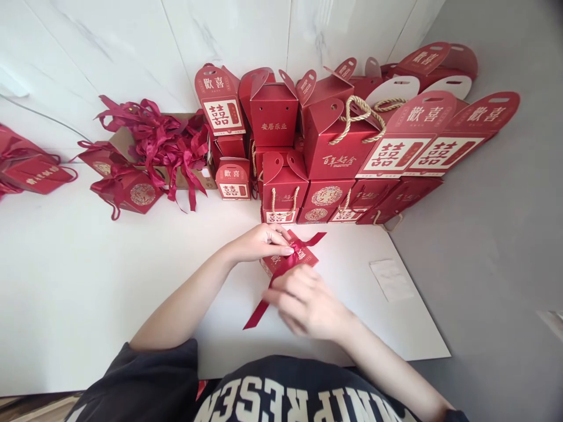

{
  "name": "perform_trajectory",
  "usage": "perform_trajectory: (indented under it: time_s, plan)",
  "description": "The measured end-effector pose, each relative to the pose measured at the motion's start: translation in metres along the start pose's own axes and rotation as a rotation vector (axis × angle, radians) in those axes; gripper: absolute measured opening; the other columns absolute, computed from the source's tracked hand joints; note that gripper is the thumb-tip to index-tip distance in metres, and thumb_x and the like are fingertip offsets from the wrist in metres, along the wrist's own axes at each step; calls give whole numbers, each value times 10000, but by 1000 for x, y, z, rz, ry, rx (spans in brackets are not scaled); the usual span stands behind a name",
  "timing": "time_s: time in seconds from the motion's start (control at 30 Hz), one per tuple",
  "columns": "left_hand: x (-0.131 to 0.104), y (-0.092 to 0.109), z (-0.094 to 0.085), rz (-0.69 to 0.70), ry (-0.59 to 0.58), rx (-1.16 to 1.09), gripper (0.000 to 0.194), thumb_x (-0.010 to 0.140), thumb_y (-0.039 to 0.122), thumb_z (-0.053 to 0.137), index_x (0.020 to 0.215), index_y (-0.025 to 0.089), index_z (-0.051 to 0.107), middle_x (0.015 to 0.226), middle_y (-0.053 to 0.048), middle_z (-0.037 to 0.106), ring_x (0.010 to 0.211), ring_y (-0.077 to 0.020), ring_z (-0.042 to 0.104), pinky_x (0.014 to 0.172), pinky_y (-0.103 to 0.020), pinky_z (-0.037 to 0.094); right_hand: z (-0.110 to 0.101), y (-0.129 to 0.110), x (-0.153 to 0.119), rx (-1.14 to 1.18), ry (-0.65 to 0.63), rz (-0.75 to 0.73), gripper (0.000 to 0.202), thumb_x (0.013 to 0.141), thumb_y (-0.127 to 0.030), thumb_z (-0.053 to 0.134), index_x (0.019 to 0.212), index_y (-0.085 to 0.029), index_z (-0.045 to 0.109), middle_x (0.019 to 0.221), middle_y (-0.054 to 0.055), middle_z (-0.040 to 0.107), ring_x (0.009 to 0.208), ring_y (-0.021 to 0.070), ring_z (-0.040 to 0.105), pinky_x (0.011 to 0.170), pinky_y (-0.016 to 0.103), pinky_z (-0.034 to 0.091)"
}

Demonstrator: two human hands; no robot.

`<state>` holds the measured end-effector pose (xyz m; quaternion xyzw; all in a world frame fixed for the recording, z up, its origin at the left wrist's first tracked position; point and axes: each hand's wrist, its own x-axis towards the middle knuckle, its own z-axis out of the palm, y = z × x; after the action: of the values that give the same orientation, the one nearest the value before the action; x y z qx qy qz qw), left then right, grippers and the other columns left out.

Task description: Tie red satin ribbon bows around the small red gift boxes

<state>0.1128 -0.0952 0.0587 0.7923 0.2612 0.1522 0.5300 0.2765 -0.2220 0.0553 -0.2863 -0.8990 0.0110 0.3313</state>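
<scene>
A small red gift box (310, 258) with gold lettering sits on the white table, and a dark red ribbon (255, 316) is tied around its top. My left hand (264, 241) is closed, its thumb and fingertips pinching the ribbon by the knot while resting on the box. Just in front of the box, my right hand (310, 302) has curled fingers closed on the ribbon, slightly blurred by motion. One ribbon tail sticks out toward the back right; another hangs toward me past the right fingers. The hands cover part of the box.
Red gift boxes (332, 143), some with rope handles, are stacked along the wall. Left of them, a cardboard box (176, 180) holds a heap of ribbons (158, 135). Ribboned boxes (132, 190) lie beside it. A white tissue (391, 280) lies near the table's right edge.
</scene>
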Motion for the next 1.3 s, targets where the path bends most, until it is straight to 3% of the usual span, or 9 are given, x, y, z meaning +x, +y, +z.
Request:
perform_trajectory:
  time_s: [0.1,0.2,0.33,0.53,0.7,0.97,1.07,1.17,1.3]
  plan:
    - [1,-4,1,8,14,-13,200,828,353,680,759,197,784,795,-61,713,1062,-209,570,940,-313,447,-14,17,-12,-240,-71,189,300,908,-76,504,1173,-179,601,935,65,637,816,193,513,755,341,402]
    - [1,-6,2,2,19,-18,223,825,385,682,747,203,783,812,-62,709,1074,-210,575,952,-318,445,-13,25,-13,-419,-59,209,237,919,-99,523,1122,-163,627,939,77,650,794,201,506,747,350,393]
    - [1,-4,2,10,37,-24,283,815,444,681,717,197,778,775,-70,701,1080,-220,569,956,-327,442,-2,24,-6,-438,62,195,97,898,-121,586,973,-150,639,936,59,686,783,184,548,716,336,396]
    - [1,-1,1,-9,37,-14,312,808,464,680,722,180,777,790,-81,696,1087,-230,565,938,-326,449,15,11,5,-401,246,231,73,875,-89,598,899,-157,605,725,23,654,692,157,577,673,310,411]
    - [0,2,0,-20,-4,1,326,829,381,669,579,177,713,642,-56,647,1100,-228,549,956,-321,431,30,1,18,-409,170,160,184,906,-73,530,755,-174,560,655,17,586,631,157,533,595,309,374]
    - [-2,5,1,-34,7,46,235,806,339,692,636,180,731,743,-59,673,1092,-219,572,948,-317,454,36,-2,25,-435,89,155,289,890,23,430,707,-171,543,633,24,551,589,160,493,554,306,340]
    - [-3,4,-1,-50,-3,68,88,760,244,725,707,181,754,894,-66,689,1102,-218,582,960,-311,456,29,2,23,-314,65,133,261,905,-19,456,725,-171,569,661,24,590,633,161,537,600,291,398]
    - [-4,5,-3,-41,-33,95,75,721,146,724,770,185,767,1034,-63,674,1075,-208,600,965,-307,455,9,14,22,49,11,105,134,947,-194,513,857,-177,611,796,41,662,788,179,605,720,292,473]
    - [-6,10,-3,4,-56,56,54,750,207,721,771,170,756,1018,-60,672,993,-189,628,902,-286,481,-23,48,19,284,59,399,171,980,-297,483,953,-183,608,977,79,653,932,196,593,865,359,474]
